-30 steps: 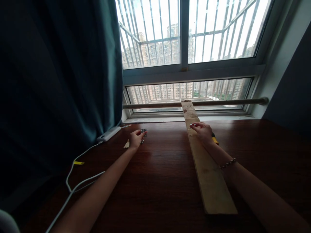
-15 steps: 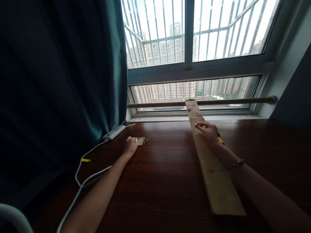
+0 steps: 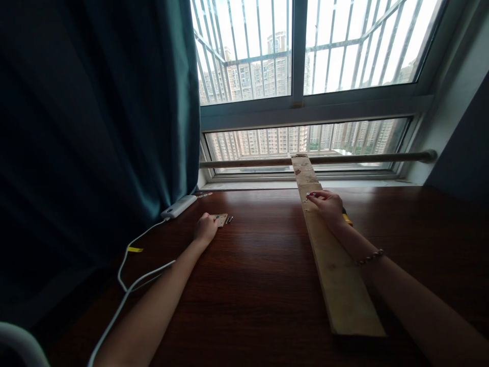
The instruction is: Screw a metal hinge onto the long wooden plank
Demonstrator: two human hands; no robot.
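A long pale wooden plank lies on the dark wooden table, its far end propped on a rail by the window. My right hand rests on the plank's far part, fingers pinched on a small metal piece that I cannot make out. A yellow-handled tool shows just behind that hand. My left hand lies closed on the table, touching a small flat wooden piece with a few screws beside it.
A white power bank lies at the curtain's foot, its white cable running toward me along the table's left edge. A dark teal curtain hangs at the left. The barred window fills the back.
My left hand has drawn back from the small metal pieces and now lies closed beside the small wooden piece. The view has shifted slightly left. My right hand stays put.
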